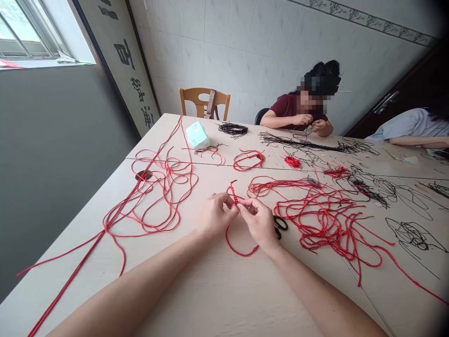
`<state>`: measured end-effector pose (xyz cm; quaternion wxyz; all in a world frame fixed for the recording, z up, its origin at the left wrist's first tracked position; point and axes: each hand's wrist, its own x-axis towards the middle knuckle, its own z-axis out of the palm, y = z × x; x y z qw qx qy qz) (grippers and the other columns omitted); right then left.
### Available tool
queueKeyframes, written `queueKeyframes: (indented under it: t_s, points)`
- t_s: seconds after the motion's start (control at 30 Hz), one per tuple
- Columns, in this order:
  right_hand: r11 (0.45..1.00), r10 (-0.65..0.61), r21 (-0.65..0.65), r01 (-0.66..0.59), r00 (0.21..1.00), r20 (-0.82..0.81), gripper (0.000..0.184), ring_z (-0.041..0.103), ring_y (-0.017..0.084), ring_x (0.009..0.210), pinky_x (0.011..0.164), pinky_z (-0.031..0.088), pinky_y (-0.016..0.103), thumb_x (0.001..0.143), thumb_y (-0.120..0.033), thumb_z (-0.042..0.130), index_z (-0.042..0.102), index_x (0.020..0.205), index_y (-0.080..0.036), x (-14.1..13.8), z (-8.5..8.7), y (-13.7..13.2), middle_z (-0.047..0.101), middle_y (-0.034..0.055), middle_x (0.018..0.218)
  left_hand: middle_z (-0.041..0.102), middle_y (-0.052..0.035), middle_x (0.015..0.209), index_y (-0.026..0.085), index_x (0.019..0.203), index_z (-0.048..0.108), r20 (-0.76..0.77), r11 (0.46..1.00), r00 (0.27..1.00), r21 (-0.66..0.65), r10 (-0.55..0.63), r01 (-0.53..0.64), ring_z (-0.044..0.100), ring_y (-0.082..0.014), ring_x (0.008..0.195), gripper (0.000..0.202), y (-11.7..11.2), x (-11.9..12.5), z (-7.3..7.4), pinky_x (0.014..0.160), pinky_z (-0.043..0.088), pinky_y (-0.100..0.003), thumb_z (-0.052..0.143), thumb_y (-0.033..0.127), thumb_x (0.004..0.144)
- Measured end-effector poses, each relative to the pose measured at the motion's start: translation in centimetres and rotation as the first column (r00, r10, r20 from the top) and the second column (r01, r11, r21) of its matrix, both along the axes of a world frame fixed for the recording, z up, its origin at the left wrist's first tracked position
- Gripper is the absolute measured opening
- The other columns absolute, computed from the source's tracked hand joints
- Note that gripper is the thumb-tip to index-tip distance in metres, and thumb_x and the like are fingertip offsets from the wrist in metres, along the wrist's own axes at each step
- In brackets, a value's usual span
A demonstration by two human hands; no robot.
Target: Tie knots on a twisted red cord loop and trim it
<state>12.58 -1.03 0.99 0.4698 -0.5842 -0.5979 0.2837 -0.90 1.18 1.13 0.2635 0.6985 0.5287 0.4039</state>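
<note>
My left hand (pixel 214 216) and my right hand (pixel 260 221) meet above the pale wooden table (pixel 210 290), both pinched closed on a short braided red cord (pixel 234 194). The cord rises above my fingers and loops down below them to the tabletop. Black-handled scissors (pixel 280 225) lie just right of my right hand, partly hidden by it.
Long loose red cords (pixel 157 187) sprawl to the left; a tangle of braided red cords (pixel 326 220) lies to the right. Black cords (pixel 233 128), a mint-green packet (pixel 197 134) and a wooden chair (pixel 204 102) sit farther back. Two other people work at the far side.
</note>
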Motion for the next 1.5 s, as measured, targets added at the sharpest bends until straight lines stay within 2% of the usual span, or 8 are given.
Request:
queueKeyframes:
  t_s: [0.13, 0.27, 0.5, 0.7, 1.03, 1.17, 1.33, 1.5]
  points:
    - [1.0, 0.019, 0.003, -0.019, 1.0, 0.019, 0.021, 0.046, 0.012, 0.057, 0.056, 0.039, 0.024, 0.078, -0.036, 0.058, 0.064, 0.079, -0.016, 0.1, 0.1, 0.1, 0.062, 0.0027, 0.072, 0.056, 0.0031, 0.062, 0.018, 0.064, 0.053, 0.083, 0.994, 0.997, -0.111, -0.006, 0.015, 0.048, -0.0108, 0.06, 0.012, 0.1, 0.1, -0.4, 0.056, 0.034, -0.022, 0.051, 0.027, 0.071]
    - [0.986, 0.147, -0.073, -0.152, 0.987, -0.068, 0.025, 0.048, 0.013, 0.059, 0.057, 0.04, 0.025, 0.079, -0.035, 0.057, 0.066, 0.091, -0.015, 0.5, 0.2, 0.4, 0.061, 0.0022, 0.07, 0.051, 0.003, 0.06, 0.016, 0.064, 0.051, 0.262, 0.967, 0.965, -0.239, -0.025, 0.09, 0.044, -0.0094, 0.056, 0.013, 0.4, -0.1, -0.8, 0.054, 0.035, -0.022, 0.049, 0.027, 0.071]
    - [0.974, 0.19, -0.098, -0.204, 0.972, -0.14, 0.027, 0.049, 0.013, 0.059, 0.057, 0.04, 0.026, 0.078, -0.035, 0.058, 0.067, 0.094, -0.015, 0.7, 0.3, 0.6, 0.062, 0.0025, 0.071, 0.048, 0.0031, 0.061, 0.015, 0.063, 0.051, 0.361, 0.945, 0.932, -0.294, -0.031, 0.145, 0.041, -0.0087, 0.057, 0.011, 0.3, -0.3, -0.3, 0.054, 0.034, -0.02, 0.051, 0.025, 0.069]
    - [0.977, 0.201, -0.063, -0.205, 0.978, -0.065, 0.022, 0.045, 0.012, 0.056, 0.053, 0.037, 0.024, 0.078, -0.034, 0.059, 0.067, 0.089, -0.017, 1.0, 0.7, 0.6, 0.059, 0.0005, 0.066, 0.045, 0.0032, 0.06, 0.015, 0.063, 0.049, 0.422, 0.921, 0.905, -0.326, -0.063, 0.216, 0.039, -0.0079, 0.057, 0.011, 0.2, -0.3, 0.0, 0.053, 0.032, -0.02, 0.05, 0.023, 0.07]
    - [0.967, 0.23, -0.062, -0.247, 0.953, -0.198, 0.022, 0.053, 0.015, 0.067, 0.062, 0.041, 0.026, 0.078, -0.038, 0.06, 0.062, 0.085, -0.017, 1.1, 0.3, 0.6, 0.061, 0.0014, 0.074, 0.049, 0.0031, 0.062, 0.015, 0.066, 0.052, 0.288, 0.953, 0.952, -0.244, -0.106, 0.18, 0.038, -0.0079, 0.055, 0.016, 0.0, -0.4, -0.3, 0.051, 0.031, -0.021, 0.05, 0.029, 0.074]
    - [0.971, 0.228, -0.039, -0.237, 0.959, -0.167, 0.021, 0.052, 0.014, 0.066, 0.063, 0.042, 0.026, 0.079, -0.038, 0.059, 0.062, 0.084, -0.018, 1.1, 0.3, 0.5, 0.06, 0.0013, 0.072, 0.049, 0.0033, 0.062, 0.015, 0.065, 0.051, 0.266, 0.964, 0.956, -0.2, -0.122, 0.178, 0.039, -0.0083, 0.057, 0.015, 0.0, -0.4, -0.3, 0.053, 0.031, -0.021, 0.048, 0.027, 0.075]
    - [0.96, 0.267, -0.046, -0.276, 0.952, -0.151, 0.028, 0.054, 0.015, 0.069, 0.064, 0.044, 0.028, 0.079, -0.039, 0.058, 0.064, 0.097, -0.018, 1.3, 0.6, 0.7, 0.062, 0.0038, 0.08, 0.051, 0.0029, 0.063, 0.015, 0.065, 0.051, 0.251, 0.969, 0.957, -0.157, -0.148, 0.191, 0.043, -0.0092, 0.06, 0.012, 0.0, -0.4, 0.1, 0.058, 0.034, -0.021, 0.049, 0.023, 0.074]
    - [0.962, 0.254, -0.055, -0.268, 0.95, -0.18, 0.022, 0.054, 0.015, 0.068, 0.064, 0.043, 0.028, 0.076, -0.037, 0.061, 0.064, 0.082, -0.017, 1.2, 0.8, 0.8, 0.062, 0.0025, 0.073, 0.05, 0.0037, 0.061, 0.015, 0.064, 0.051, 0.226, 0.969, 0.963, -0.16, -0.147, 0.186, 0.04, -0.0083, 0.057, 0.014, -0.1, -0.5, 0.5, 0.057, 0.033, -0.021, 0.051, 0.025, 0.073]
